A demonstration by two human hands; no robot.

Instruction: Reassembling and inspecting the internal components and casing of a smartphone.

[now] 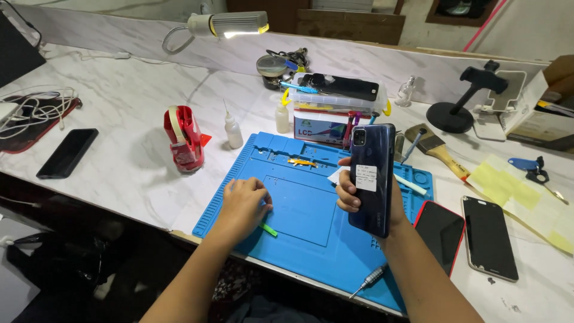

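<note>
Holding upright, right hand (359, 194) clamps dark blue smartphone (372, 179) by its edges, 3 o'clock of blue repair mat (299, 239) | left hand (244, 203) curled over green pry tool (268, 229), 9 o'clock | phone likely rigid, slick, fragile: hold by its side edges.

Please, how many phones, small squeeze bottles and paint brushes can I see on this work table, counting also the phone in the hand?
Phones: 5 (held in right hand; black at left; on the plastic box; red-cased; pale-framed)
Squeeze bottles: 2 ()
Paint brushes: 1
Total: 8
</note>
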